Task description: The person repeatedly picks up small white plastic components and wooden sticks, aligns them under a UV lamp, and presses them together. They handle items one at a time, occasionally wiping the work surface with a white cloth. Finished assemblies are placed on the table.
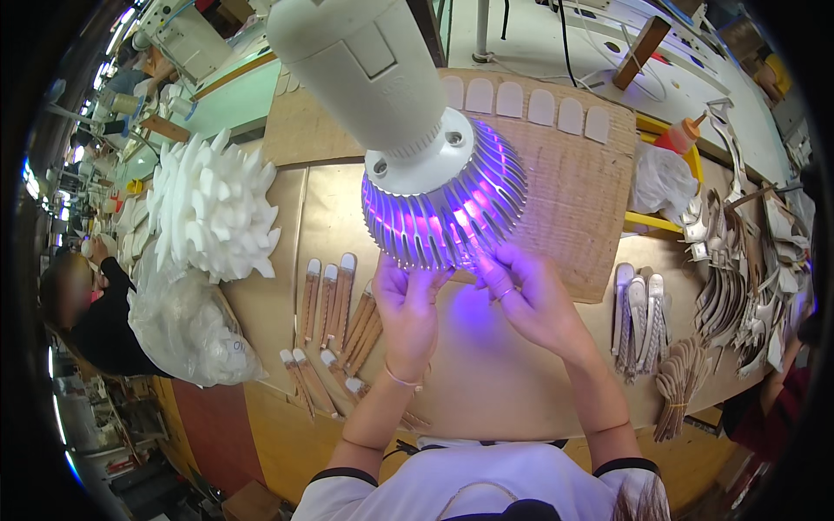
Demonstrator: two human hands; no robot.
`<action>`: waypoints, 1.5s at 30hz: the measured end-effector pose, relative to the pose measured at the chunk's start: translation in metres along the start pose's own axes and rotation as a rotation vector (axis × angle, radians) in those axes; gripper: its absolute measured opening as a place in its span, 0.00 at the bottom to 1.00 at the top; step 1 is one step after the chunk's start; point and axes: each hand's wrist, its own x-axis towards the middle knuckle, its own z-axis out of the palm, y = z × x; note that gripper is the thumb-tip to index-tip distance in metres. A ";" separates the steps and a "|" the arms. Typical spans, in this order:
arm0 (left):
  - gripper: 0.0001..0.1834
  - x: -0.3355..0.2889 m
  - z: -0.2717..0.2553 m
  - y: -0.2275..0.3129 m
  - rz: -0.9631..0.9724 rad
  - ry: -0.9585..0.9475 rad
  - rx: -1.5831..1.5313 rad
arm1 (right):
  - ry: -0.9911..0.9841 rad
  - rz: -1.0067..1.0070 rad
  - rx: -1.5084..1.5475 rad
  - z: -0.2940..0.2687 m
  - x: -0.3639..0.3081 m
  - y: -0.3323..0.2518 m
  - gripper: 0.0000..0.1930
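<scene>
A lamp with a finned metal head point(447, 204) glows violet and hangs over my hands. Just under its lower rim, my left hand point(410, 317) has its fingers drawn together, their tips partly covered by the lamp. My right hand point(532, 300), wearing a ring, pinches beside the same rim. Whatever small thing the two hold is hidden by the lamp and the glare. Left of my left hand lie several brown straps point(329, 304) with pale rounded ends. To the right of my right hand is a group of pale straps point(637, 319) with rounded tips.
Rounded white pieces point(509, 100) line the far edge of a wooden board point(591, 200). White foam pieces point(208, 208) and a clear plastic bag point(191, 334) sit at the left. A yellow bin point(653, 222) and hanging strips point(738, 278) stand right. Another person point(109, 300) works far left.
</scene>
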 end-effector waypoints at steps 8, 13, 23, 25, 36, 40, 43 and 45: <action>0.23 0.004 0.006 0.001 -0.136 -0.121 -0.344 | -0.048 -0.094 -0.107 0.005 -0.004 0.005 0.13; 0.24 -0.005 0.010 0.010 -0.084 -0.125 -0.171 | -0.055 -0.089 -0.080 0.009 -0.009 0.003 0.13; 0.17 -0.007 0.007 0.011 -0.012 -0.105 -0.094 | -0.112 -0.038 -0.027 0.013 -0.012 -0.002 0.13; 0.16 -0.007 0.006 0.010 0.017 -0.087 -0.011 | -0.095 -0.017 -0.003 0.016 -0.011 -0.002 0.12; 0.09 0.003 0.010 0.006 -0.013 -0.128 -0.020 | -0.018 -0.011 -0.003 0.022 -0.011 0.005 0.13; 0.09 0.000 0.014 0.009 -0.013 -0.120 0.018 | -0.039 0.003 0.037 0.021 -0.015 0.006 0.13; 0.11 -0.001 0.016 0.009 -0.028 -0.117 0.030 | -0.043 0.006 0.088 0.024 -0.019 0.010 0.13; 0.13 0.001 0.015 0.008 -0.073 -0.135 0.020 | -0.033 0.018 0.135 0.026 -0.020 0.013 0.13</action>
